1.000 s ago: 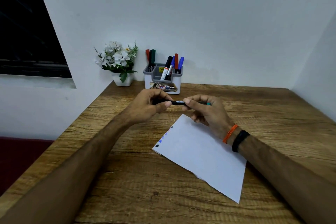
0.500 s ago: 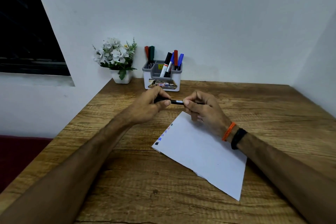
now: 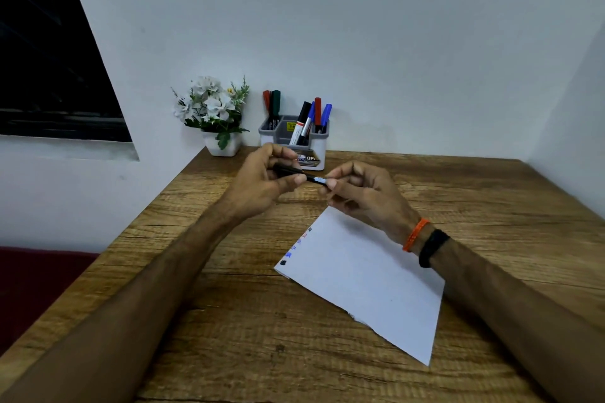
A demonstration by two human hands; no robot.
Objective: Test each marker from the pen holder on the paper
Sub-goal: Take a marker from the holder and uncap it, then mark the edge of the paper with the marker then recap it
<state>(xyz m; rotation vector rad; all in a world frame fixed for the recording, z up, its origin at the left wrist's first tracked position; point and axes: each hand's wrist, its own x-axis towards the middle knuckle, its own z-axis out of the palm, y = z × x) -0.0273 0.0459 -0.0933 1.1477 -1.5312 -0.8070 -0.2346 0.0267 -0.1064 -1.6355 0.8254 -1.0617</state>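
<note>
My right wrist wears an orange band [image 3: 415,234] and a black band [image 3: 432,247]. White paper [image 3: 370,281] with blue, red, black marks lies on the brown wood-grain table [image 3: 248,330].

- Both hands hold one black marker [image 3: 306,176] level above the wooden table [image 3: 229,321]
- The left hand [image 3: 262,185] grips its left end, the right hand [image 3: 363,195] pinches its right end
- A white paper [image 3: 363,281] lies below the right hand, small coloured marks along its left edge
- Behind stands a grey pen holder [image 3: 316,136] with red, green, blue and black markers
- A white flower pot [image 3: 222,145] sits just left of it
</note>
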